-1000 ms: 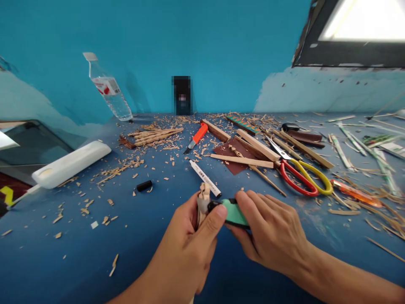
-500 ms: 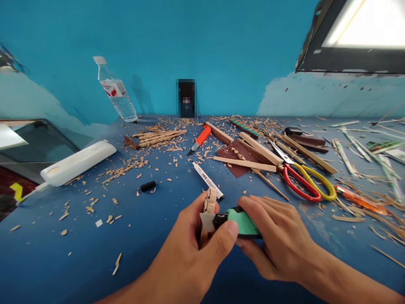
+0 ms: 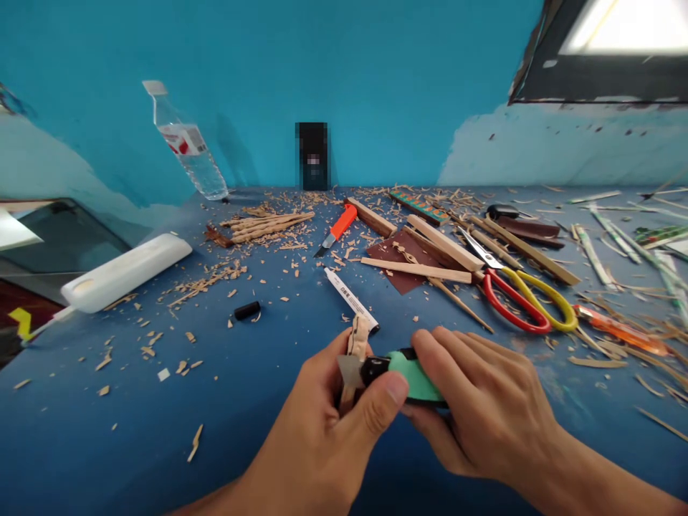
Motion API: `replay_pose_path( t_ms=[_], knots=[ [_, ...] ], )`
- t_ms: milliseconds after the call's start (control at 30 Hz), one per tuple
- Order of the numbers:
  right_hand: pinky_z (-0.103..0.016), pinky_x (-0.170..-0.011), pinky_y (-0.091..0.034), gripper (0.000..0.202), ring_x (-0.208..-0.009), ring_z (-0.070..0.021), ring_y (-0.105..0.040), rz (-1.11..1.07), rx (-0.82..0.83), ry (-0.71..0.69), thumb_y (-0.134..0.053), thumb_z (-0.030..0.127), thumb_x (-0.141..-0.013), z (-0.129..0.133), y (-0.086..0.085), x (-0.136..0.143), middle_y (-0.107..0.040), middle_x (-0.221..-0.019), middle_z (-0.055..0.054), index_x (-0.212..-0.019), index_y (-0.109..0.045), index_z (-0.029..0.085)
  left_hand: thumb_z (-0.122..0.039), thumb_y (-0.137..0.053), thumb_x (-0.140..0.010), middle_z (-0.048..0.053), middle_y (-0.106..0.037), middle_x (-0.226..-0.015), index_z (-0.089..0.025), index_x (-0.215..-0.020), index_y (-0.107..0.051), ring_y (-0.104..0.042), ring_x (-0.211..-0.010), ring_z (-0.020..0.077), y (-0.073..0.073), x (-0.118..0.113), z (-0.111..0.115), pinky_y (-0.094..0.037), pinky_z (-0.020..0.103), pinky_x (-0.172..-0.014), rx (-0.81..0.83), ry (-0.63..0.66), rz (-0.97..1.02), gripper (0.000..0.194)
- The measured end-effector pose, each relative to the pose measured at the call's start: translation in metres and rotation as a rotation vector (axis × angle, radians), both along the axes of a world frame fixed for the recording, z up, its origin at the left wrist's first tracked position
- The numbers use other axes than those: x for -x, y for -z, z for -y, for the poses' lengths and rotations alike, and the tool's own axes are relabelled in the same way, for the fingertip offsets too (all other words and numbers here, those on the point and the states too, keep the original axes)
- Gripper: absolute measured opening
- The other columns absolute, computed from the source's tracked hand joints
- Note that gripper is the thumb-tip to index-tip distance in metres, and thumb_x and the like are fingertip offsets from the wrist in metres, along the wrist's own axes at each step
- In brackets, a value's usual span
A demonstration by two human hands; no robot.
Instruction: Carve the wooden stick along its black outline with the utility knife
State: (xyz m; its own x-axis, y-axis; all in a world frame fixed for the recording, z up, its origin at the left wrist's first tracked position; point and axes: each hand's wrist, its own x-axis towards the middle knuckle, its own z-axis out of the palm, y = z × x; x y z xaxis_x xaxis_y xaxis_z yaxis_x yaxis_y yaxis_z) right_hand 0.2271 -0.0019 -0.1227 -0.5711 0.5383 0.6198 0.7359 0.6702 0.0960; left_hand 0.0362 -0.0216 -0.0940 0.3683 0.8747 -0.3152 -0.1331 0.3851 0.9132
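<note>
My left hand [image 3: 338,430] is wrapped round a small carved piece of wood [image 3: 358,335] with dark marks, held upright. My right hand [image 3: 478,401] grips a knife with a green and black handle [image 3: 413,378]. Its short, wide blade [image 3: 350,370] lies across the wood, and my left thumb presses near the base of the handle. Just beyond the hands, a white marker [image 3: 349,297] lies uncapped on the blue table [image 3: 161,459]. The lower end of the wood is partly hidden by my left fingers.
Behind the marker lies an orange cutter [image 3: 340,228]. Red and yellow scissors [image 3: 516,308], wood strips [image 3: 443,247] and brown sandpaper [image 3: 400,281] are to the right. A black cap [image 3: 247,310], white lamp [image 3: 129,272] and bottle [image 3: 190,154] are left. Shavings are scattered about.
The view has shifted slightly, so the things on the table sit a little higher in it. Both hands keep their grips, and the blade remains against the wood with little visible movement.
</note>
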Motion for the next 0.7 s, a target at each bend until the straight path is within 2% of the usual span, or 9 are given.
replay_pose_path(
  t_ms=[200,367,500,700],
  knots=[
    [-0.033,-0.05,-0.05,0.033,-0.059,-0.0211,-0.067,-0.055,0.018,0.074,-0.04,0.04,-0.107,-0.003,0.004,0.009,-0.072,-0.083,-0.011,-0.116,-0.053,0.011,-0.068,-0.064,-0.089,-0.015,-0.025,-0.046,-0.025,-0.081,-0.04,-0.011,-0.036,0.0027,0.003,-0.009,0.001,-0.015,0.016,-0.032,0.09,-0.114,0.066,0.049],
    [-0.033,-0.05,-0.049,0.033,-0.059,-0.0203,-0.066,-0.039,0.043,-0.059,-0.036,0.039,-0.107,-0.009,0.004,0.004,-0.073,-0.087,-0.011,-0.116,-0.052,0.012,-0.061,-0.072,-0.086,-0.014,-0.028,-0.05,-0.025,-0.095,-0.052,-0.016,-0.04,0.0038,-0.001,-0.004,0.001,-0.016,0.017,-0.036,0.08,-0.127,-0.007,0.042],
    [-0.033,-0.049,-0.048,0.032,-0.057,-0.0193,-0.064,-0.037,0.074,-0.112,-0.036,0.039,-0.107,-0.009,0.002,-0.001,-0.072,-0.084,-0.01,-0.115,-0.052,0.013,-0.056,-0.076,-0.084,-0.013,-0.032,-0.055,-0.024,-0.109,-0.057,-0.023,-0.043,0.0048,-0.007,-0.002,0.002,-0.02,0.017,-0.038,0.065,-0.125,0.003,0.045],
    [-0.033,-0.05,-0.048,0.031,-0.059,-0.0192,-0.063,-0.056,0.112,-0.136,-0.039,0.039,-0.106,-0.01,0.0,-0.004,-0.072,-0.085,-0.01,-0.117,-0.052,0.013,-0.06,-0.074,-0.084,-0.013,-0.029,-0.053,-0.023,-0.101,-0.059,-0.02,-0.042,0.0045,-0.008,-0.005,0.004,-0.018,0.017,-0.038,0.05,-0.11,0.01,0.043]
  ],
)
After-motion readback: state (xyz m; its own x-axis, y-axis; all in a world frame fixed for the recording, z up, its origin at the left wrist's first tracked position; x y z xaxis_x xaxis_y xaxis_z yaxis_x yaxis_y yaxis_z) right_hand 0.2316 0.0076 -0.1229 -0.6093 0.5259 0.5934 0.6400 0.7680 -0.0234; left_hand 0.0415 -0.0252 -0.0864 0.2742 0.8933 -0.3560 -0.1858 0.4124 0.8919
